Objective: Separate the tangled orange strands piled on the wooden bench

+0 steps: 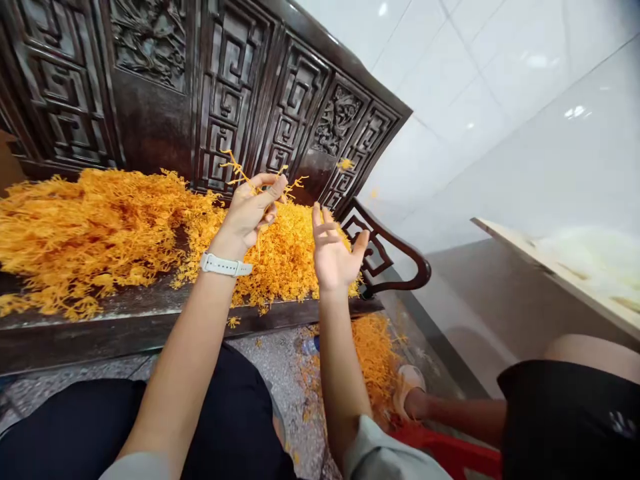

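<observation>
In the head view my left hand (pixel 255 210), with a pale watch band (pixel 225 265) at its wrist, pinches a thin branching orange sprig (pixel 237 168) between thumb and fingers. To its right my right hand (pixel 337 257) is raised with fingers apart and nothing in it. A small orange piece (pixel 345 164) hangs in the air just above those fingers. Behind and below both hands, a heap of small orange branching pieces (pixel 285 247) covers the bench seat. A larger heap of longer orange sprigs (pixel 95 233) lies to the left.
The dark carved wooden bench (pixel 155 120) has a curved armrest (pixel 400 267) at its right end. More orange pieces (pixel 373 353) lie on the floor below. Another person's leg (pixel 455 410) is at the right, under a board (pixel 550 267) bearing something pale. A white tiled wall (pixel 475 120) stands behind.
</observation>
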`<state>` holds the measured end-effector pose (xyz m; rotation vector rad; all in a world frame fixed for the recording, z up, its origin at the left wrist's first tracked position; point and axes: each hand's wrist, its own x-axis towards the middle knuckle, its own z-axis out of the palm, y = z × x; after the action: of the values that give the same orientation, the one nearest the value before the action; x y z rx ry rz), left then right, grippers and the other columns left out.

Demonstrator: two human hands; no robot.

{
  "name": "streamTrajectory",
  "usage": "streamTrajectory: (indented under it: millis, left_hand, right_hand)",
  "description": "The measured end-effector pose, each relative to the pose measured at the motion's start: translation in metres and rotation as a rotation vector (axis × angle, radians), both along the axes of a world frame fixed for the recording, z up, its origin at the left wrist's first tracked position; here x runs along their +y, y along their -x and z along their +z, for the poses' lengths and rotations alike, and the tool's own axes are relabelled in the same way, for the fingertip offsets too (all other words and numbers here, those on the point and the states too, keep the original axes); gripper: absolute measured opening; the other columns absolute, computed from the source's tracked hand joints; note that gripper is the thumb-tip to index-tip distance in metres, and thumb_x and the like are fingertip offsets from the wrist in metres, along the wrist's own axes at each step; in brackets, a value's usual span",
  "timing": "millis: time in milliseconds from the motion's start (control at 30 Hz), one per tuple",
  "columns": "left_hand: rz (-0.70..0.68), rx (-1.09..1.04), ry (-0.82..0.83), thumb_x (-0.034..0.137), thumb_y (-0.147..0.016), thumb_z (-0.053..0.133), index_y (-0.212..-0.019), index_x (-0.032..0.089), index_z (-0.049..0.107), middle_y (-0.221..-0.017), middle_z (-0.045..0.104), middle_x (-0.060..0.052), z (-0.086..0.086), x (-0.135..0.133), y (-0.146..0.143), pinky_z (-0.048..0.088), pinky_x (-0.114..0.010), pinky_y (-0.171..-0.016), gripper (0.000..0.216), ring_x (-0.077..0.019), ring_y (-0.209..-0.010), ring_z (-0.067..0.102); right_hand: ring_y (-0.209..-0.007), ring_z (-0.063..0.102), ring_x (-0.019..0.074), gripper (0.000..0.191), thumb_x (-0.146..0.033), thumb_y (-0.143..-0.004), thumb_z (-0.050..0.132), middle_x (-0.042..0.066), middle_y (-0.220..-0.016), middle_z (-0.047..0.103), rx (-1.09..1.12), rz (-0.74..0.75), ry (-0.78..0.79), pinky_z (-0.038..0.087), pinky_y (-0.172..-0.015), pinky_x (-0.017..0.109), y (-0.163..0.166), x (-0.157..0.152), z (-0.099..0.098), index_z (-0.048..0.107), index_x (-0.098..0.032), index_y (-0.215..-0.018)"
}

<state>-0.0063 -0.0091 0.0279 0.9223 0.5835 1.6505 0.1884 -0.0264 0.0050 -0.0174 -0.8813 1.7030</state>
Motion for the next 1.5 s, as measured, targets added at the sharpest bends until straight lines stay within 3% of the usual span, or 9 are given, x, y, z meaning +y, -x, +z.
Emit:
streamTrajectory:
  millis: [67, 167, 467, 700, 900, 1033, 1200, 1333, 1500]
  left_hand:
    - [-0.046, 0.045, -0.011, 0.040, -0.079, 0.091, -0.091, 0.020, 0.062, -0.070, 0.062, 0.004, 0.004, -0.004, -0.001, 0.016, -0.017, -0.035, 0.037, -0.0014, -0.041, 0.041]
    - [-0.170, 0.139, -0.057, 0.041, -0.078, 0.091, -0.089, 0.020, 0.062, -0.069, 0.061, 0.004, 0.007, -0.010, -0.002, 0.018, -0.018, -0.036, 0.037, -0.0016, -0.041, 0.040]
    - [-0.462, 0.229, -0.078, 0.049, -0.085, 0.085, -0.093, 0.022, 0.063, -0.060, 0.046, 0.007, 0.003, -0.022, -0.033, 0.021, -0.015, -0.035, 0.035, -0.0034, -0.041, 0.039]
    - [-0.538, 0.222, -0.047, 0.059, -0.099, 0.063, -0.109, 0.021, 0.069, -0.095, 0.069, -0.006, -0.008, -0.019, -0.042, 0.041, -0.017, -0.038, 0.040, -0.0079, -0.054, 0.061]
    - [-0.702, 0.228, -0.026, 0.069, -0.103, 0.044, -0.139, 0.020, 0.064, -0.116, 0.076, -0.017, -0.007, -0.019, -0.046, 0.062, -0.025, -0.063, 0.064, -0.0184, -0.077, 0.076]
    - [-0.757, 0.237, -0.014, 0.073, -0.102, 0.039, -0.138, 0.018, 0.066, -0.124, 0.076, -0.019, -0.009, -0.015, -0.053, 0.065, -0.033, -0.079, 0.072, -0.0256, -0.095, 0.079]
    - [-0.681, 0.186, -0.004, 0.066, -0.098, 0.060, -0.119, 0.017, 0.073, -0.125, 0.076, -0.017, -0.022, -0.009, -0.063, 0.065, -0.035, -0.086, 0.055, -0.0238, -0.096, 0.079]
    - [-0.675, 0.167, 0.038, 0.042, -0.083, 0.089, -0.100, 0.013, 0.074, -0.100, 0.080, -0.011, -0.028, -0.010, -0.073, 0.065, -0.031, -0.083, 0.037, -0.0173, -0.080, 0.078]
    - [-0.565, 0.153, 0.041, 0.032, -0.072, 0.096, -0.093, 0.013, 0.075, -0.093, 0.079, -0.007, -0.029, -0.006, -0.082, 0.064, -0.033, -0.088, 0.036, -0.0162, -0.084, 0.077]
  right_hand:
    - [-0.079, 0.065, 0.0117, 0.031, -0.045, -0.093, 0.072, 0.008, -0.114, 0.075, -0.212, -0.236, 0.063, 0.056, -0.062, 0.022, 0.007, 0.000, -0.005, 0.074, -0.023, -0.115]
    - [-0.060, 0.054, 0.0081, 0.023, -0.043, -0.096, 0.068, 0.000, -0.088, 0.067, -0.496, -0.534, -0.039, 0.046, -0.053, 0.023, 0.015, -0.017, -0.004, 0.069, -0.025, -0.110]
    - [-0.059, 0.050, 0.0113, 0.034, -0.049, -0.089, 0.077, -0.004, -0.071, 0.054, -0.846, -0.996, -0.313, 0.040, -0.053, 0.027, 0.023, -0.036, 0.021, 0.062, -0.024, -0.106]
    - [-0.065, 0.046, 0.0122, 0.018, -0.040, -0.093, 0.075, -0.002, -0.076, 0.052, -1.024, -1.142, -0.452, 0.038, -0.059, 0.029, -0.008, -0.028, 0.013, 0.070, -0.022, -0.095]
    - [-0.067, 0.049, 0.0123, 0.021, -0.040, -0.097, 0.064, -0.001, -0.077, 0.054, -0.975, -1.099, -0.360, 0.042, -0.064, 0.030, -0.031, -0.026, 0.007, 0.057, -0.021, -0.089]
    - [-0.073, 0.052, 0.0130, 0.017, -0.038, -0.098, 0.061, 0.000, -0.083, 0.055, -0.957, -1.140, -0.383, 0.045, -0.069, 0.030, -0.045, -0.028, 0.000, 0.056, -0.022, -0.093]
    - [-0.067, 0.048, 0.0107, 0.017, -0.036, -0.097, 0.064, -0.001, -0.082, 0.053, -0.875, -1.263, -0.318, 0.042, -0.063, 0.028, -0.068, -0.034, -0.003, 0.056, -0.022, -0.094]
    - [-0.064, 0.049, 0.0096, 0.017, -0.035, -0.097, 0.065, -0.002, -0.080, 0.051, -0.840, -1.277, -0.260, 0.042, -0.060, 0.027, -0.086, -0.035, -0.004, 0.057, -0.021, -0.093]
    - [-0.065, 0.049, 0.0102, 0.018, -0.037, -0.097, 0.063, -0.002, -0.082, 0.048, -0.794, -1.313, -0.173, 0.045, -0.063, 0.027, -0.101, -0.030, -0.012, 0.053, -0.022, -0.093]
